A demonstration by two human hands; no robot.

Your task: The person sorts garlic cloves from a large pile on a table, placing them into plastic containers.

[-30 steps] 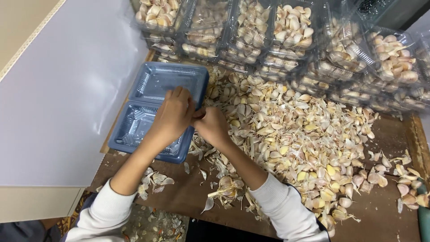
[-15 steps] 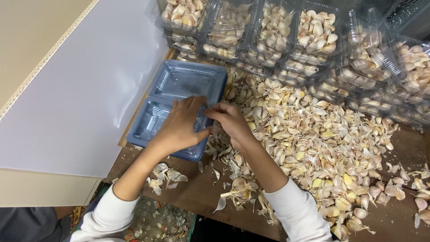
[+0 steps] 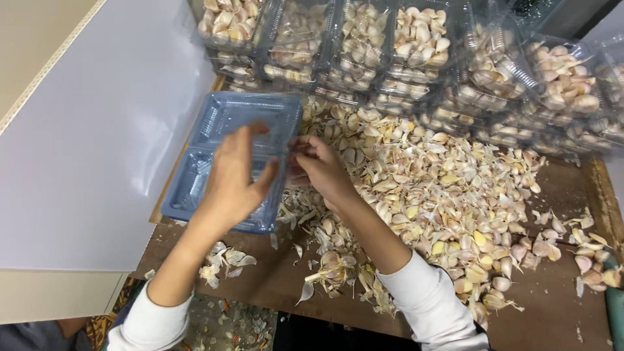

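White board: a pale sheet [image 3: 84, 149] fills the left of the frame, its lower edge over the bench.
Blue tray: a clear blue plastic clamshell tray [image 3: 227, 117] lies open at centre left, just right of the white board, two empty compartments one above the other.
Left hand: the left hand [image 3: 234, 175] is over the tray's lower compartment, fingers spread and loosely curled, thumb out to the right near the tray's right rim; blurred, so whether it grips the rim I cannot tell.
Right hand: the right hand [image 3: 318, 166] sits just right of the tray, fingers bent inward toward the left hand; what they pinch is too small to tell.
Garlic pile: loose cloves and papery skins [image 3: 442, 195] spread across the brown bench [image 3: 559, 312] from centre to right.
Packed trays: filled clear trays of garlic [image 3: 416, 45] stand stacked along the top of the frame.
Sleeves: white, at lower centre.
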